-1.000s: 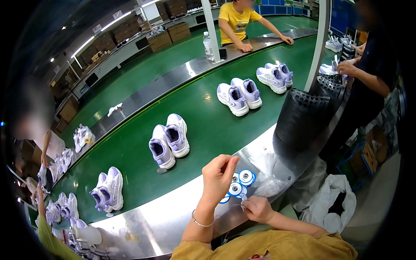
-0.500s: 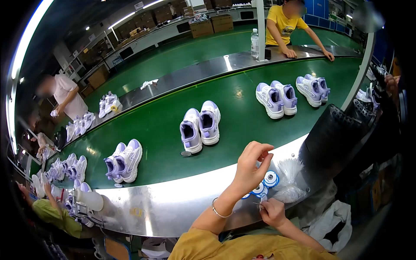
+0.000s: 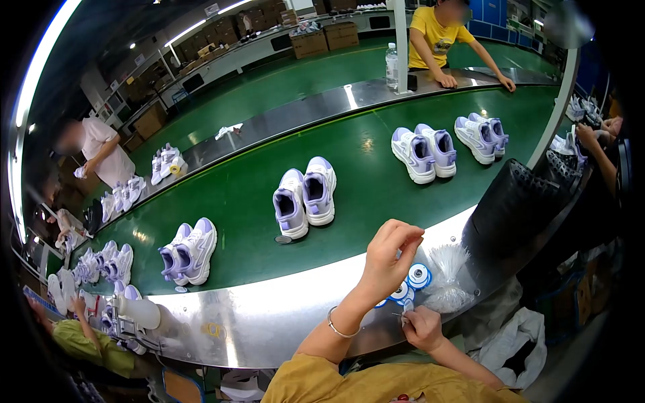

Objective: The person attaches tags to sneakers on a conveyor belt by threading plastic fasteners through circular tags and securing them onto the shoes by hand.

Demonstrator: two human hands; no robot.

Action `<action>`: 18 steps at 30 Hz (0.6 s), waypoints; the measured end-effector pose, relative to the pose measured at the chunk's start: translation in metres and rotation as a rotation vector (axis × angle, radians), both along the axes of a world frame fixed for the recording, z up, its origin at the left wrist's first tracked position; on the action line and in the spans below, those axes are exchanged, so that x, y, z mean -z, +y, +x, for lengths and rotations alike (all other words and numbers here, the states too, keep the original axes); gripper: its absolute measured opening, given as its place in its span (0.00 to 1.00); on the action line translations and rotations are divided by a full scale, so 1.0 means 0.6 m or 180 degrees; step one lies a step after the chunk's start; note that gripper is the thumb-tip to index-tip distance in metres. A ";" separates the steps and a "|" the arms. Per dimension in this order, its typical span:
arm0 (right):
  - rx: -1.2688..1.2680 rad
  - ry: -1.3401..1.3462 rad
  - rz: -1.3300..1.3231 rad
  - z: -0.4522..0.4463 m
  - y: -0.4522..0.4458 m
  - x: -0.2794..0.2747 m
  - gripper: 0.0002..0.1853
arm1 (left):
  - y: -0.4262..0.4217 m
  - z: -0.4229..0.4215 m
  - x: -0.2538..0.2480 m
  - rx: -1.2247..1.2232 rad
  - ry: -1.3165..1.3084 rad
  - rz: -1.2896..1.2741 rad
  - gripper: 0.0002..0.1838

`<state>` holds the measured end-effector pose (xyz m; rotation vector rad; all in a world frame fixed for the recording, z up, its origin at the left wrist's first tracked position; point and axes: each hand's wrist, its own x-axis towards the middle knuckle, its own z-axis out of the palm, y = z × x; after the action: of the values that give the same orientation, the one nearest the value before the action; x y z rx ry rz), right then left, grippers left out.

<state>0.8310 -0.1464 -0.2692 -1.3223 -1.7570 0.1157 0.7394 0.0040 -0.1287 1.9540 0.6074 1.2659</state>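
My left hand point(image 3: 392, 258), a bracelet on its wrist, is raised over the metal edge with thumb and fingers pinched together. Whatever it may hold is too small to see. Lower and to the right, my right hand point(image 3: 423, 328) is closed, pinching something small with a thin, pin-like end showing. Between the hands lie several round blue-and-white spools or discs point(image 3: 418, 276), partly hidden by my left hand. Beside them is a bundle of clear plastic strands point(image 3: 449, 265). A pair of white and lilac sneakers point(image 3: 318, 191) stands on the green belt beyond my left hand.
More sneaker pairs stand on the green conveyor belt point(image 3: 245, 269), at left point(image 3: 197, 252) and right point(image 3: 433, 154). A black roll-like object point(image 3: 507, 208) stands at right. A white container point(image 3: 140, 312) sits at left. Co-workers are around, one in a yellow shirt point(image 3: 437, 40) across the belt.
The sneakers on the belt have shifted slightly left in view. At the right edge, a co-worker's arm now reaches toward shoes. My hands hold nearly the same pose.
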 end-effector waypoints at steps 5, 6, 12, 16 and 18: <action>0.0011 -0.0019 0.0013 -0.001 0.000 -0.001 0.11 | 0.000 -0.002 0.001 0.0014 0.0027 -0.0013 0.07; 0.0007 -0.0020 0.0015 -0.001 0.000 -0.002 0.11 | 0.000 -0.002 0.001 0.0015 0.0035 -0.0026 0.07; -0.0013 -0.0002 0.0070 -0.003 0.002 -0.007 0.11 | -0.001 -0.001 0.002 -0.0066 0.0020 0.0007 0.06; -0.0013 -0.0011 0.0104 -0.004 0.002 -0.002 0.11 | -0.002 -0.003 0.002 -0.0047 0.0057 0.0021 0.07; 0.0001 -0.0036 0.0090 -0.003 0.001 0.004 0.12 | -0.003 -0.002 0.001 -0.0038 0.0021 -0.0048 0.07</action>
<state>0.8290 -0.1456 -0.2715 -1.3053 -1.7616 0.0831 0.7383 0.0022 -0.1294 1.9457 0.6312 1.2592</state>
